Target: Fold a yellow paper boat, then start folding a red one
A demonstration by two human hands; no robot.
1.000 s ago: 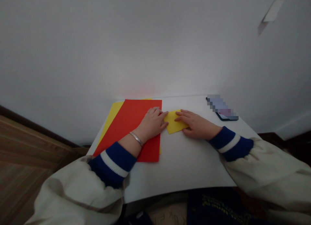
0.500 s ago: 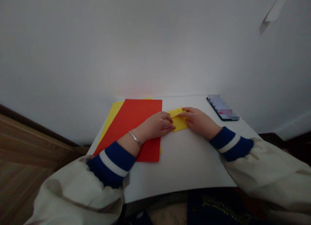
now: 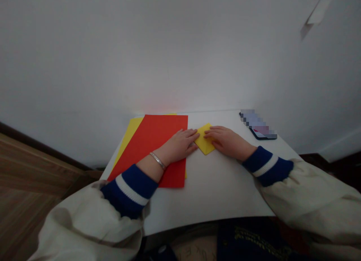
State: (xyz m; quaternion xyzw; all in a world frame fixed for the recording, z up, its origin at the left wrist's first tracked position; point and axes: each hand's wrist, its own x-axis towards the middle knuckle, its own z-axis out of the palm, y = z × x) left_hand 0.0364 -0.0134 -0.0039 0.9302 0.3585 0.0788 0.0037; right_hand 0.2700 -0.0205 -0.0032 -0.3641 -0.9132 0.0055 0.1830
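From my remote seat I am looking down through the head camera at a person's two bare hands, which are working on a white tabletop (image 3: 222,189) that is standing against a pale wall (image 3: 180,58). A small piece of yellow paper (image 3: 204,143) is lying between the hands, to the right of a red sheet (image 3: 150,137), with one corner pointing toward the person. The left hand (image 3: 182,146), wearing a silver bracelet (image 3: 158,160) at the wrist, is reaching across the red sheet, its fingertips touching the left side of the small piece and its thumb sitting a little apart from them. The right hand (image 3: 228,140) is resting loosely curved fingers on the right part, covering that side. Both grips are looking relaxed, but I am not able to tell whether either hand is pinching the paper or only pressing it flat. As I am judging it, some folding is already done, since the piece is showing a compact, angular outline; how many folds are remaining, I am not seeing. The red sheet is lying flat and unfolded over a larger yellow sheet (image 3: 131,127), and a phone (image 3: 259,127) is lying near the far right corner.
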